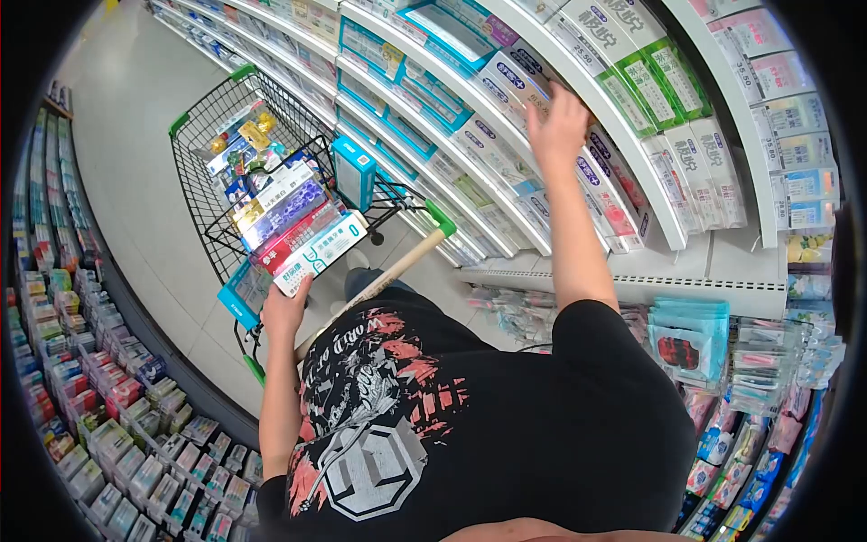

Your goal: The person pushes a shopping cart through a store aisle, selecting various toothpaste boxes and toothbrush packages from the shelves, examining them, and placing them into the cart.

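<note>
My left hand holds the near end of a stack of boxes, with a white and teal box nearest to it. Red and purple boxes lie beyond in the same stack, over the black wire cart. My right hand reaches into the shelf on the right, fingers apart, at a row of white and purple boxes. Its fingertips are close to the boxes; whether they touch is unclear.
The cart's pale handle crosses in front of my body. Shelf edges curve along the right, with green boxes above. Hanging packets are at lower right. Another stocked shelf lines the left, beyond the tiled floor.
</note>
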A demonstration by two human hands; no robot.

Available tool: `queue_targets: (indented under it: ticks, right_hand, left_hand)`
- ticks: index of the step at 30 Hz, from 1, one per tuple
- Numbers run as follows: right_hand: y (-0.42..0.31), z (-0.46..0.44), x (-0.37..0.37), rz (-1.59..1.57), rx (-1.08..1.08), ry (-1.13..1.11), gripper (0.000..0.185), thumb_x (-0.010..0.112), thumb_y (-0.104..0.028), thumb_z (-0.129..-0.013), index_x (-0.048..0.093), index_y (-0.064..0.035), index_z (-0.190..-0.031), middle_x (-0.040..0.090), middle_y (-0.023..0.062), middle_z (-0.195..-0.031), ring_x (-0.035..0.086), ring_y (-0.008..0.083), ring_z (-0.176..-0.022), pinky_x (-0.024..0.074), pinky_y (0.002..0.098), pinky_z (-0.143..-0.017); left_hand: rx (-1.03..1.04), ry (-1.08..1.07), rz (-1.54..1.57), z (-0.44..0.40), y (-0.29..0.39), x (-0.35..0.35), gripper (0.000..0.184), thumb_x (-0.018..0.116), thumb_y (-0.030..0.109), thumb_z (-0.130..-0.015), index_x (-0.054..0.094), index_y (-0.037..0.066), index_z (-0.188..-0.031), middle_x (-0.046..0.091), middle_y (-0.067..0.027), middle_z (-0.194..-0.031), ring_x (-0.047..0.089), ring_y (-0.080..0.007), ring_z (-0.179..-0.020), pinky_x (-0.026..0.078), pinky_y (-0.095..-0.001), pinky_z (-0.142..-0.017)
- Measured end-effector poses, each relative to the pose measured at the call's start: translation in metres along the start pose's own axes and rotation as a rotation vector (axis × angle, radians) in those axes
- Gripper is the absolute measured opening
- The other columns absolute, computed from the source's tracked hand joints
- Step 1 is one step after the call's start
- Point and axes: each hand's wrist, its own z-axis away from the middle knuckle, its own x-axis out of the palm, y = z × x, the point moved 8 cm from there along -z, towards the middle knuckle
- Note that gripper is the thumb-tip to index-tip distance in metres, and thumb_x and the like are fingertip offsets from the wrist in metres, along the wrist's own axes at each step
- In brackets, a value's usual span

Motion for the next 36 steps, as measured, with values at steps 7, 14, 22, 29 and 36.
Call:
queue_targets:
  ticks: [7,14,22,29,36]
  right_hand:
    - [0.077,0.0,0.028,0.081,0.396,-0.702,0.085,0.069,-0.062,-0.093,0.05,-0.0021,-0.15,0.074,0.0262,-0.118,0.072,0.0393,-0.112,0.0572,0.0497,-0.093]
    - [0.065,0.008,0.011,-0.174,0.315,-0.395,0.068,0.076,-0.055,-0.092,0.065,-0.0006,-0.132,0.075,0.0269,-0.11,0.073,0.0401,-0.104,0.0563,0.0471,-0.091]
    - [-0.102,0.088,0.001,-1.206,0.523,-1.058,0.035,0.076,-0.026,-0.1,0.069,0.0008,-0.121,0.072,0.0024,-0.102,0.063,0.0045,-0.089,0.0491,0.0224,-0.076]
    - [-0.226,0.14,-0.029,-1.213,0.108,-1.338,0.042,0.085,-0.019,-0.09,0.068,-0.0002,-0.124,0.073,0.0044,-0.11,0.066,0.0103,-0.1,0.0537,0.028,-0.089]
    - [-0.257,0.133,-0.063,-1.296,0.052,-1.249,0.049,0.079,-0.033,-0.093,0.068,-0.0017,-0.128,0.073,0.0095,-0.117,0.068,0.0187,-0.107,0.052,0.0341,-0.097]
  left_hand:
    - [0.075,-0.028,-0.1,0.023,-0.016,-0.02,0.085,0.076,0.063,-0.087,0.063,-0.005,-0.136,0.072,-0.0286,-0.125,0.068,-0.0431,-0.12,0.052,-0.0478,-0.104]
    - [0.161,0.093,0.044,0.065,-0.002,-0.075,0.072,0.074,0.046,-0.095,0.057,-0.004,-0.143,0.066,-0.03,-0.136,0.063,-0.043,-0.129,0.05,-0.047,-0.108]
    - [0.414,0.164,0.534,0.073,0.073,-0.115,0.051,0.072,0.028,-0.102,0.059,-0.002,-0.141,0.071,-0.0185,-0.132,0.07,-0.0271,-0.121,0.051,-0.0382,-0.105]
    - [0.463,0.07,0.848,0.072,0.114,-0.14,0.054,0.062,0.037,-0.108,0.051,0.004,-0.15,0.063,-0.0114,-0.137,0.062,-0.017,-0.113,0.05,-0.0331,-0.099]
    - [0.153,0.059,1.02,0.084,0.077,-0.116,0.03,0.07,0.035,-0.104,0.07,0.005,-0.111,0.071,-0.0009,-0.093,0.062,-0.006,-0.082,0.05,-0.0241,-0.073]
